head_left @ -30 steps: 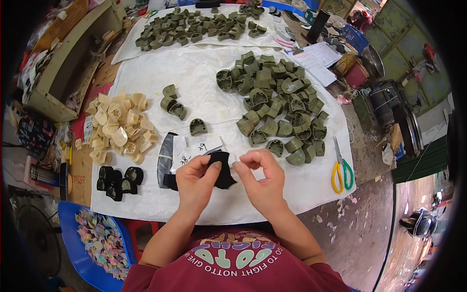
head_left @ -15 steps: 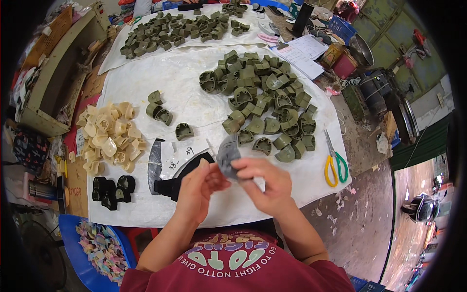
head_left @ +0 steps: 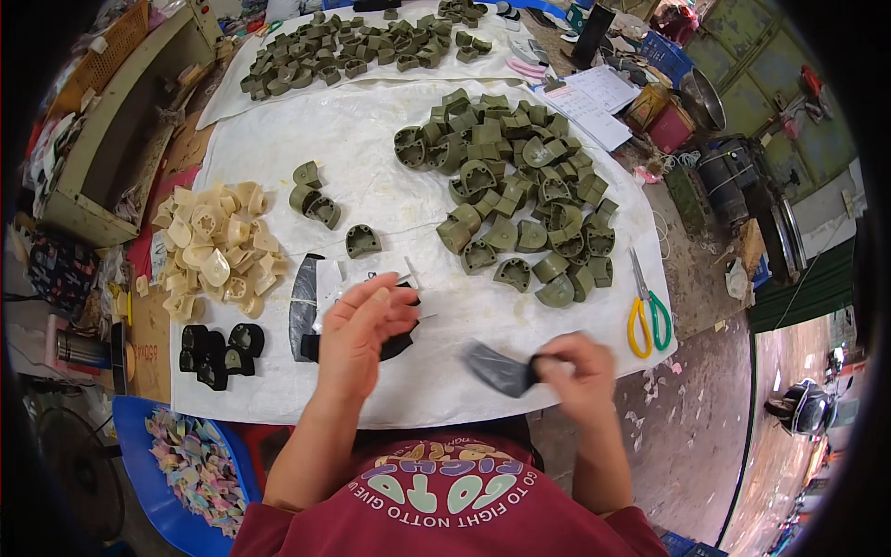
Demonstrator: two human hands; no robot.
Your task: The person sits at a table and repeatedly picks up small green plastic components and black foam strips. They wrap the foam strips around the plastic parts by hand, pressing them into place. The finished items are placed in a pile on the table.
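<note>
Right hand (head_left: 574, 369) pinches a dark flat piece (head_left: 499, 369) by one end, holding it over the near edge of the white sheet (head_left: 371, 139). Left hand (head_left: 360, 327) rests loosely curled on the black stack (head_left: 306, 320); whether it grips anything, cannot tell. Olive parts (head_left: 520, 186) lie beyond, scissors (head_left: 647, 311) to the right.

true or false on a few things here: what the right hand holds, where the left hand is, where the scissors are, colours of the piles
1. The right hand pinches a dark flat piece. True.
2. The left hand rests on the cream pile. False: it is over black pieces near the front edge.
3. The scissors lie at the cloth's right edge. True.
4. The biggest pile is black. False: it is olive green.
</note>
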